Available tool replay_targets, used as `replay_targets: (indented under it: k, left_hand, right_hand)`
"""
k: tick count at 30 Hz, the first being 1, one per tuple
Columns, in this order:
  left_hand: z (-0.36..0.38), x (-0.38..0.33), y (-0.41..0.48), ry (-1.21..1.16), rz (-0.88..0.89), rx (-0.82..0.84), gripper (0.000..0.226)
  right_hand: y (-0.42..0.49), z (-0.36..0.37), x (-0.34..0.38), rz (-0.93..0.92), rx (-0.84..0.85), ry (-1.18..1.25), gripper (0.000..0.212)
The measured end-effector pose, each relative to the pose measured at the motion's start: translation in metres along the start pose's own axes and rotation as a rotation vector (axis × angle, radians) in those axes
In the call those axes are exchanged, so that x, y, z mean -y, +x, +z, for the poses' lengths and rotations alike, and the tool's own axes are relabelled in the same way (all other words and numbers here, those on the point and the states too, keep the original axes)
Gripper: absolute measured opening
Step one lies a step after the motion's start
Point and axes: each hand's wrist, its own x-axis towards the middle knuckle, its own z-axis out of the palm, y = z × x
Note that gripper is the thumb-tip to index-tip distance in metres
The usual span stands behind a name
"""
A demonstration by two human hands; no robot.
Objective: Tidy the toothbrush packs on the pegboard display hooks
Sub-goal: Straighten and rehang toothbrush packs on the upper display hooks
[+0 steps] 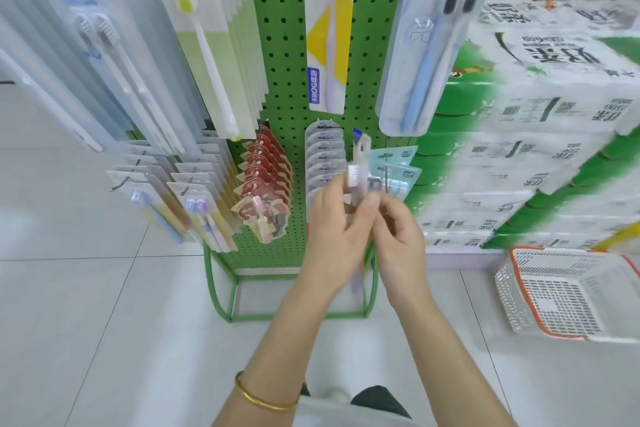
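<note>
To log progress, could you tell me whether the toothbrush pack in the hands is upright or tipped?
Roughly upright: toothbrush pack has bristles on top, handle hanging below.

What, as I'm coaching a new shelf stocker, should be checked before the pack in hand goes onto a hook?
1. Grip: left hand and right hand both hold the clear toothbrush pack: ok.
2. Its hang hole lined up with a hook: cannot tell, the top is blurred.
3. Free room on the grey pack row behind it: cannot tell.
4. Teal packs beside it hanging straight: not ok, they sit tilted.
5. Red packs in line on their hook: ok.
</note>
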Motion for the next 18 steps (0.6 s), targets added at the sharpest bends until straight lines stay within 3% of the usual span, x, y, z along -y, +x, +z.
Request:
replay_targets:
  k: [3,7,11,15,18]
  left_hand:
    - [-0.002,0.003,0.001,-0.102,-0.077,-0.012,0.003]
    - [-0.003,0.013,0.007,-0.226,-0.311,-0.164,0.022]
    - [-0.007,0.011,0.01,-0.575,-0.596,-0.186,0.04]
    - [-0.021,0.012,0.016,-0.787,-0.677,-0.151,0.038]
    - [-0.026,0.016,0.015,-0.842,-0.645,-0.1,0.033]
  right_hand:
    - [-0.005,-0.004,-0.007,-0.039,0.068,-0.1,0.025]
    - [-0.001,-0.004,-0.01,-0.106,0.084,-0.189,0.034]
    - [0.004,0.006,-0.01,0.02,0.055,-0.12,0.029]
    - [0.003,0.017,-0.009,0.044,0.1,-0.01,0.027]
    - [0.006,0.016,-0.005,0.058,0.12,0.089,0.027]
